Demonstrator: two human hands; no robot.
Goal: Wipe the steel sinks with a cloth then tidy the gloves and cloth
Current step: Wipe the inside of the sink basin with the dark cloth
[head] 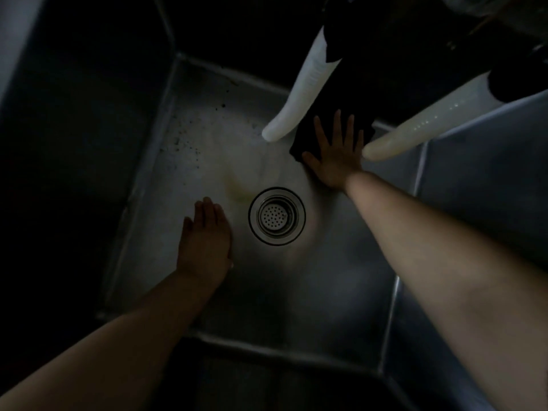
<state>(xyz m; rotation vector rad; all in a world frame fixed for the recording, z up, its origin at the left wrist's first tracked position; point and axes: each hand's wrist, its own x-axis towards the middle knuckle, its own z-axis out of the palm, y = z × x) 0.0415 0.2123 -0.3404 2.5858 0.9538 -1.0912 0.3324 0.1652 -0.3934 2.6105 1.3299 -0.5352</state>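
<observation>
I look down into a deep steel sink in dim light. My right hand lies flat with fingers spread on a dark cloth, pressing it against the sink floor near the far right corner. My left hand rests flat on the sink floor, fingers straight and together, just left of the round drain strainer. Dark specks and a pale smear mark the floor at the far left.
Two white hose spouts hang down into the sink from above, one left of my right hand, the other to its right. Dark sink walls rise on all sides. A neighbouring steel surface lies to the right.
</observation>
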